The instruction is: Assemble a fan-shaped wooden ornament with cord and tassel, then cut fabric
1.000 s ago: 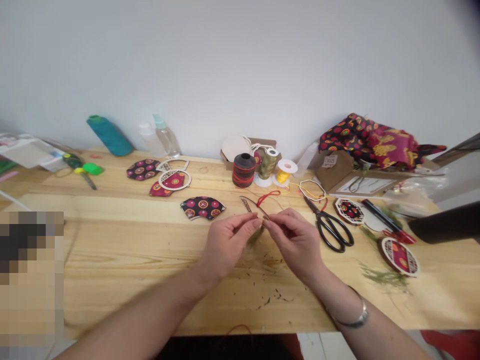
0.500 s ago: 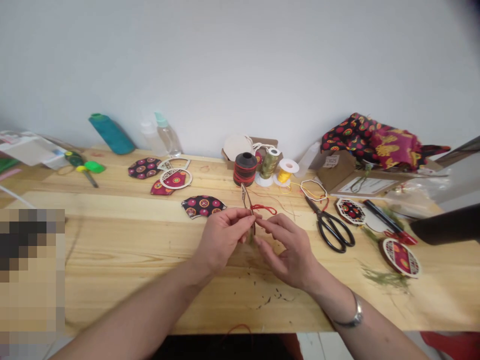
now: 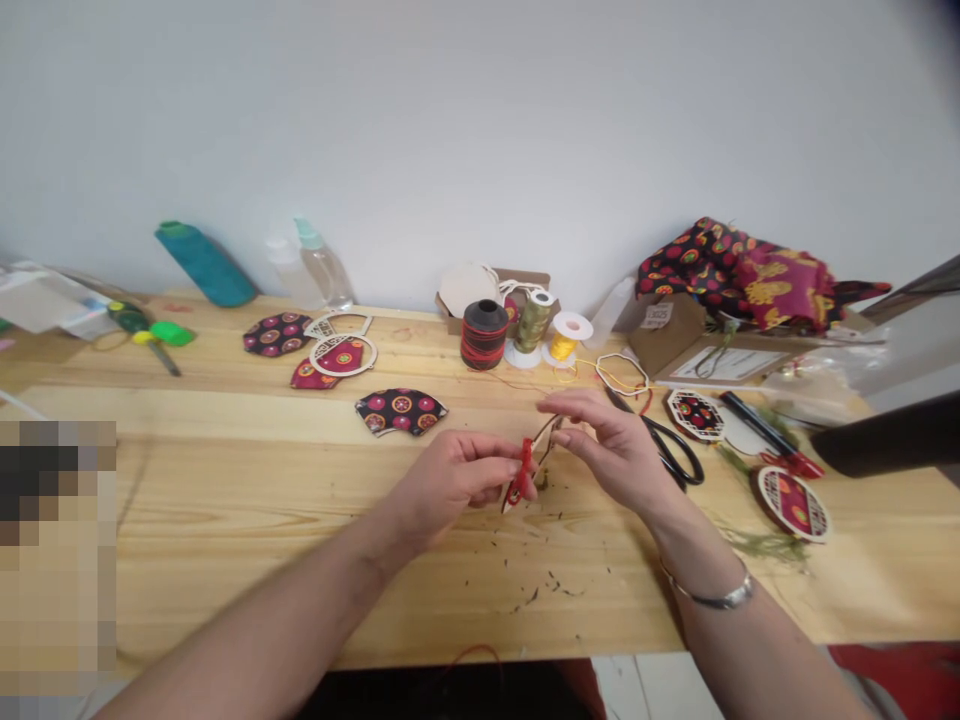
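My left hand (image 3: 457, 480) is closed, pinching the lower end of a small flat wooden piece (image 3: 541, 447) with a red cord (image 3: 520, 478) looped on it. My right hand (image 3: 611, 445) is closed on the upper end of the same piece, with its other fingers spread above it. Both hands hover just above the wooden table (image 3: 247, 520), near its middle. A patterned dark fabric piece (image 3: 400, 411) lies just left of my left hand. Black scissors (image 3: 673, 451) lie right behind my right hand.
Thread spools (image 3: 484, 334) stand at the back centre. Fabric pieces and wooden rings (image 3: 336, 355) lie at the back left, by a teal spool (image 3: 204, 265) and plastic bottles (image 3: 322, 264). At the right are a box with patterned cloth (image 3: 750, 275), finished round ornaments (image 3: 793, 502) and green fibres (image 3: 765, 545).
Both hands turned the wooden piece over and shifted it slightly right. The red cord now hangs at my left fingertips, and my right hand has moved up and right to the piece's upper end.
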### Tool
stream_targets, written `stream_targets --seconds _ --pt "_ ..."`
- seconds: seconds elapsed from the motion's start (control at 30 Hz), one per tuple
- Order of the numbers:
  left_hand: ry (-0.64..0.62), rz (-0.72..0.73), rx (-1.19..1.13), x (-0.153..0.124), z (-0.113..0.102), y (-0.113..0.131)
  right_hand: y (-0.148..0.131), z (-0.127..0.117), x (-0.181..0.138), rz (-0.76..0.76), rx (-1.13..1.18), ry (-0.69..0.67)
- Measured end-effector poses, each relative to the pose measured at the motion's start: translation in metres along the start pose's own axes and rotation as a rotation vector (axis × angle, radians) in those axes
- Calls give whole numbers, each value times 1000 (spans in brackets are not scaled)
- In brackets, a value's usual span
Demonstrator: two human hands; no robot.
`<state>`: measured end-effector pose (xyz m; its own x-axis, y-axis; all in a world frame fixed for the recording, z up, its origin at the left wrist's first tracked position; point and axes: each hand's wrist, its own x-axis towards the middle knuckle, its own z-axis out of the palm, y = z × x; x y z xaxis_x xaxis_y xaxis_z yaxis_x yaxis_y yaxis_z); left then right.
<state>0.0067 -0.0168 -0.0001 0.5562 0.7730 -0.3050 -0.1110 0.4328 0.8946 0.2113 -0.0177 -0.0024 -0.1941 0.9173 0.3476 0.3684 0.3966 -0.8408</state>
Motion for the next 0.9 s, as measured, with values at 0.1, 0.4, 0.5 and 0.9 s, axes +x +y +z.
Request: stream_targets --seconds 0.1,0.4,0.5,0.9 --pt "-6 -4 43 -1 0 0 -1 3 0 -9 66 6" --pt "112 174 254 -2 4 0 -1 3 0 -6 134 19" --pt "188 252 291 -1 6 -5 -2 4 0 4 121 21" --pt "363 697 596 -3 7 -16 -4 7 -2 35 88 3"
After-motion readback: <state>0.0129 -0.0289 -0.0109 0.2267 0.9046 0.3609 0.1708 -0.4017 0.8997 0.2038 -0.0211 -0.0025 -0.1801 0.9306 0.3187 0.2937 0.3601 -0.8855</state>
